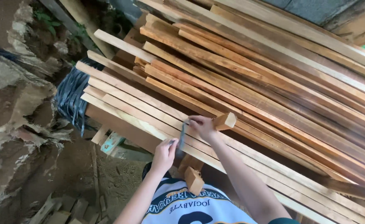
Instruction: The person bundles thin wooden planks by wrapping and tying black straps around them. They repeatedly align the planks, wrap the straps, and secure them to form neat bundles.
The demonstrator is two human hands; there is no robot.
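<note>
My right hand (202, 125) pinches the upper end of a thin grey-blue strip (182, 135), which may be a ruler or a tape. My left hand (164, 153) pinches its lower end. The strip lies across the near planks of a big stack of long reddish wooden planks (249, 87). A short wooden block (225, 121) sits on the planks just right of my right hand. A second short block (193, 179) stands below the stack's near edge, between my forearms.
A black bundle of strapping (70, 97) lies under the planks' left ends. Bare earth and torn sacking (20, 103) fill the left side. Small wood offcuts (62, 209) lie on the ground at the lower left. A pale green scrap (112, 142) lies under the stack.
</note>
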